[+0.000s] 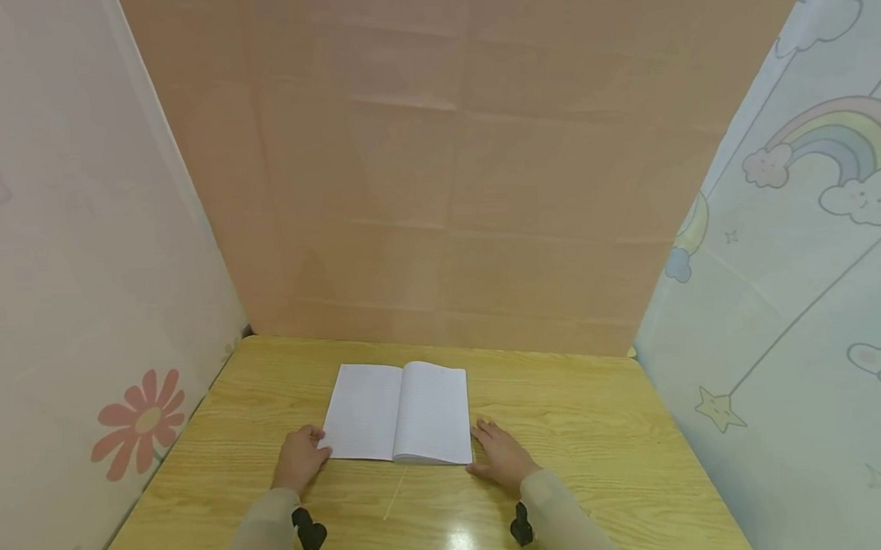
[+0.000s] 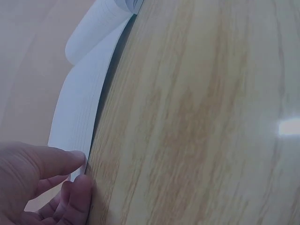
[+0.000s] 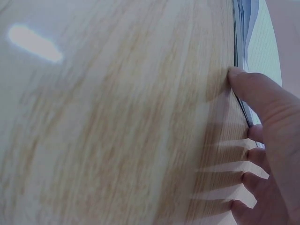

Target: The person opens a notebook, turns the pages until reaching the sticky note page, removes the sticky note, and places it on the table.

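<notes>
An open notebook [image 1: 361,411] with faintly lined white pages lies on the wooden table, its right-hand pages bulging near the spine. At its lower left corner my left hand [image 1: 300,460] pinches the edge; the left wrist view shows the thumb [image 2: 61,161] on top of the page and the curled fingers at the edge below. Beside the lower right corner is my right hand [image 1: 505,457], fingers spread on the tabletop. In the right wrist view its thumb [image 3: 258,86] touches the notebook's [image 3: 263,56] near edge, while the other fingertips rest along the side.
The yellow wood-grain table [image 1: 604,465] ends at a plain tan backdrop [image 1: 444,184]. A flower-printed panel [image 1: 79,282] stands on the left, and a panel with clouds and a rainbow [image 1: 781,293] on the right. Light glares off the tabletop near the front.
</notes>
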Tool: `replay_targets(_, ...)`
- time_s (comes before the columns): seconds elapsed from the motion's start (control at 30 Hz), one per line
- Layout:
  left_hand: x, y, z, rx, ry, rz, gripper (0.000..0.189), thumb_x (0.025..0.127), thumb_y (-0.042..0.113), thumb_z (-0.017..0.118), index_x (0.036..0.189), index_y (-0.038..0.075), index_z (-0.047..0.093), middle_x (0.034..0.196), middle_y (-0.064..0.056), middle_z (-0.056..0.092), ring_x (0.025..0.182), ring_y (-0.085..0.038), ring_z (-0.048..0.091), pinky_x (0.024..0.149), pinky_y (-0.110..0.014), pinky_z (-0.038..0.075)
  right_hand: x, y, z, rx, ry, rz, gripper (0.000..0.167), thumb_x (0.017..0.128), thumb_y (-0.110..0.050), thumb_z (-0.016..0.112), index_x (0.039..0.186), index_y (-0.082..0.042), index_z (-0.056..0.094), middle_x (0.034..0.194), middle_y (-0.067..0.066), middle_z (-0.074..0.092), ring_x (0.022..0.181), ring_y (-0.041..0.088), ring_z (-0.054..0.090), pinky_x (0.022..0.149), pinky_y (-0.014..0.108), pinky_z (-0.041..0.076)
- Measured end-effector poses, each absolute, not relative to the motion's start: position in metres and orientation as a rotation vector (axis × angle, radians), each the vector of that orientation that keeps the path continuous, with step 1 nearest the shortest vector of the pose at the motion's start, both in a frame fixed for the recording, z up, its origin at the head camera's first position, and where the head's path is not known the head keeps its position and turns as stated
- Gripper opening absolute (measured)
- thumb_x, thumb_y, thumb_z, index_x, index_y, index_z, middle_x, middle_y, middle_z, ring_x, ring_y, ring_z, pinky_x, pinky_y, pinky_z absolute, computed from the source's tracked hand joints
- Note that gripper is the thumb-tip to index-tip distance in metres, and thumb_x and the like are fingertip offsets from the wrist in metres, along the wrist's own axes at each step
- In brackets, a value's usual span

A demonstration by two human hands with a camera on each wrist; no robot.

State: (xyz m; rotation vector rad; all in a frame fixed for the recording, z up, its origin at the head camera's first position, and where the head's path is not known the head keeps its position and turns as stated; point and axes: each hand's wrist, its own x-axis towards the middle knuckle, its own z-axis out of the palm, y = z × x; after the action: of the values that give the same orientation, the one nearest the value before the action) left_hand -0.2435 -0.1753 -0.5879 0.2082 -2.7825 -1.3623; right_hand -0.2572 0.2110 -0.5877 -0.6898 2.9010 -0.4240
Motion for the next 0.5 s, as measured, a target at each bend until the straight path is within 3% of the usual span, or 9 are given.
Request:
replay_targets(0.17, -0.243, -0.176, -0.588, 0.160, -2.799, -1.233, 0.027, 0.078, 0.003, 0.071, 0.101, -0.009, 0.063, 0.100, -0.024, 0.066, 0.094, -0.036, 0.063, 0.082, -0.049, 0.051, -0.258, 0.211, -0.588, -0.690, 2.897, -0.426, 0.076, 0.087, -0.045, 0.068, 0.143, 0.000, 0.043, 0.150, 0.024, 0.036, 0.137, 0.044, 0.034, 0.111, 0.054, 0.031)
replay_targets(0.5, -0.250, -0.178, -0.578, 0.188, -2.824, -1.264, 0.027, 0.081, 0.007, 0.069, 0.105, -0.004, 0.064, 0.096, -0.019, 0.066, 0.088, -0.030, 0.061, 0.076, -0.047, 0.050, -0.258, 0.212, -0.589, -0.700, 2.901, -0.434, 0.077, 0.086, -0.045, 0.069, 0.142, 0.002, 0.043, 0.150, 0.025, 0.036, 0.137, 0.045, 0.035, 0.110, 0.055, 0.032)
